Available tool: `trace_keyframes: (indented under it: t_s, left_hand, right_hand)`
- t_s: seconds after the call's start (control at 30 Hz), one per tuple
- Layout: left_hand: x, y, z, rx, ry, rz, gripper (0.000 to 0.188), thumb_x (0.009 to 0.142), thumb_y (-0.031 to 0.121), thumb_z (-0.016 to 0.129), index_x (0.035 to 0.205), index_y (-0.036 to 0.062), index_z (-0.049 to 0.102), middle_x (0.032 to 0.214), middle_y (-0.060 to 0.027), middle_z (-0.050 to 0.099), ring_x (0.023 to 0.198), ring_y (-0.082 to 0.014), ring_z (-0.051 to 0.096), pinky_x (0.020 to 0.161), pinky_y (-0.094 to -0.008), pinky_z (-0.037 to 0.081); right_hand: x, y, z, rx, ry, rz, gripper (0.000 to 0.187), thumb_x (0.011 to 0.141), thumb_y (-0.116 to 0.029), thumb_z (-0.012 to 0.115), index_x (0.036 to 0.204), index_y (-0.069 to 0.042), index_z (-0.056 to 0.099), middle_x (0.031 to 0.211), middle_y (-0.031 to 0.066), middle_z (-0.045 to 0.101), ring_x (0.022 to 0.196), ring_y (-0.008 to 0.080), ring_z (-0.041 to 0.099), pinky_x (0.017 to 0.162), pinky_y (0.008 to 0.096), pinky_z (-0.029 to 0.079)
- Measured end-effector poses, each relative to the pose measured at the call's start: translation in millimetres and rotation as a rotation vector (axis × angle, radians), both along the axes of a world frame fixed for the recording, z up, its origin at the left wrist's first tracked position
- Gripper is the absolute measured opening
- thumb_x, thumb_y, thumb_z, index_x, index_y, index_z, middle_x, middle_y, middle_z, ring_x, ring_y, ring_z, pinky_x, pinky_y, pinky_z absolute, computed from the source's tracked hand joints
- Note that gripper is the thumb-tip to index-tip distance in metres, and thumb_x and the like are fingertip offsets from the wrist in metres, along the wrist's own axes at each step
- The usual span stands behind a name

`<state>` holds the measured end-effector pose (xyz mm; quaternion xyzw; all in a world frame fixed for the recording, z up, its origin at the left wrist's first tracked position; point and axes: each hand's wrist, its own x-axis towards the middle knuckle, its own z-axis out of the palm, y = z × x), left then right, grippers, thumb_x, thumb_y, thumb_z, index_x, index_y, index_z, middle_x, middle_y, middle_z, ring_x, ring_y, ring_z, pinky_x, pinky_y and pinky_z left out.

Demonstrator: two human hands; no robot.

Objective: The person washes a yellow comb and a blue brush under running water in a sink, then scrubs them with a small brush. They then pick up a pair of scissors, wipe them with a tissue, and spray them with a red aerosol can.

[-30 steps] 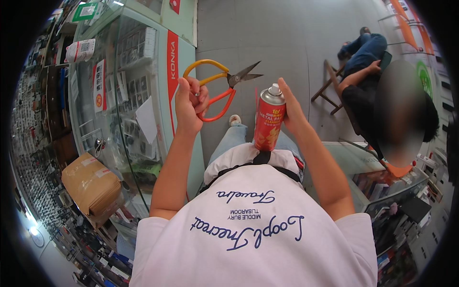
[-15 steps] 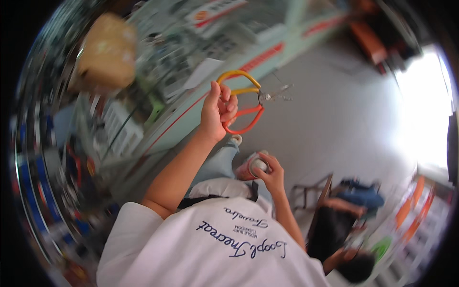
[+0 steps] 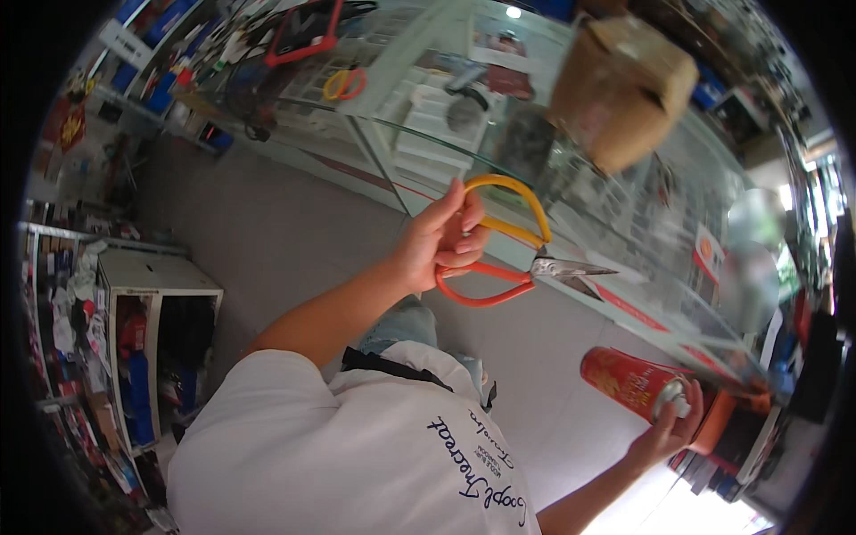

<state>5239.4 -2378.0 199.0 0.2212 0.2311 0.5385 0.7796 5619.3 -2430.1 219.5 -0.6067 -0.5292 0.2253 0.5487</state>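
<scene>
My left hand [image 3: 446,239] is closed around the handles of a pair of scissors [image 3: 501,283], one loop yellow and the other orange-red. Their worn metal blades are parted and point to the right, in front of the glass display counter. At the lower right, my right hand [image 3: 664,437] grips a red spray can [image 3: 624,382] with gold print by its pale top end. The can is tilted, its base toward the upper left, over the floor.
A glass display counter [image 3: 392,143] runs across the far side, with a plastic-wrapped cardboard box [image 3: 620,94] on it. Yellow and orange loops [image 3: 344,85] like scissor handles and a red-framed tablet [image 3: 306,31] lie farther left. A metal cabinet [image 3: 160,272] stands at left.
The view has swung to the right, toward the counter. My right hand has moved out to the right with the can, away from my body. The scissors remain in my left hand, blades wider apart.
</scene>
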Motion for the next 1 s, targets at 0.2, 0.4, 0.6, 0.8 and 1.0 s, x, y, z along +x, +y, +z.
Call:
trace_keyframes:
  t_s: [0.2, 0.4, 0.6, 0.8, 1.0]
  left_hand:
    - [-166.4, -30.4, 2.9, 0.044, -0.048, 0.232, 0.044, 0.087, 0.053, 0.026, 0.069, 0.0143, 0.036, 0.055, 0.0008, 0.035, 0.036, -0.0038, 0.021, 0.031, -0.0181, 0.021]
    - [-248.2, -58.8, -12.4, 0.079, 0.023, 0.583, 0.041, 0.087, 0.051, 0.03, 0.071, 0.0138, 0.037, 0.054, -0.0008, 0.034, 0.035, -0.0052, 0.023, 0.03, -0.0189, 0.022]
    - [-270.5, -84.1, -18.5, 0.097, 0.148, 0.841, 0.039, 0.088, 0.049, 0.031, 0.073, 0.0132, 0.037, 0.055, -0.0016, 0.036, 0.036, -0.0064, 0.024, 0.031, -0.02, 0.026]
    - [-274.0, -73.4, -0.7, 0.029, 0.036, 0.996, 0.039, 0.09, 0.046, 0.027, 0.071, 0.0131, 0.035, 0.055, -0.0014, 0.035, 0.035, -0.0068, 0.024, 0.031, -0.0213, 0.026]
    - [-273.6, -54.9, 2.9, 0.019, -0.013, 1.147, 0.038, 0.09, 0.044, 0.029, 0.07, 0.0117, 0.034, 0.054, -0.0008, 0.031, 0.035, -0.0079, 0.024, 0.029, -0.0217, 0.026]
  right_hand:
    - [-132.7, 98.0, 55.4, 0.088, -0.115, 0.187, 0.043, 0.078, -0.028, 0.056, 0.109, 0.001, 0.05, 0.102, 0.0109, 0.055, 0.092, 0.0181, 0.054, 0.081, 0.0297, 0.044]
    - [-310.7, 220.8, 78.8, 0.177, 0.078, 0.483, 0.035, 0.079, -0.017, 0.057, 0.106, 0.006, 0.051, 0.094, 0.0116, 0.059, 0.083, 0.0146, 0.056, 0.072, 0.0249, 0.046]
    - [-463.9, 334.4, 48.5, 0.28, 0.271, 0.684, 0.034, 0.071, -0.013, 0.07, 0.096, 0.007, 0.058, 0.082, 0.0067, 0.061, 0.073, 0.0074, 0.054, 0.066, 0.0179, 0.043]
    - [-519.7, 391.3, 11.6, 0.361, -0.105, 0.572, 0.039, 0.067, -0.03, 0.073, 0.092, -0.002, 0.065, 0.068, 0.0006, 0.061, 0.061, 0.0048, 0.052, 0.06, 0.0202, 0.043]
    - [-539.1, 402.4, -14.5, 0.311, -0.376, 0.535, 0.043, 0.066, -0.039, 0.07, 0.091, -0.004, 0.065, 0.064, 0.0033, 0.06, 0.059, 0.0086, 0.053, 0.059, 0.0235, 0.043]
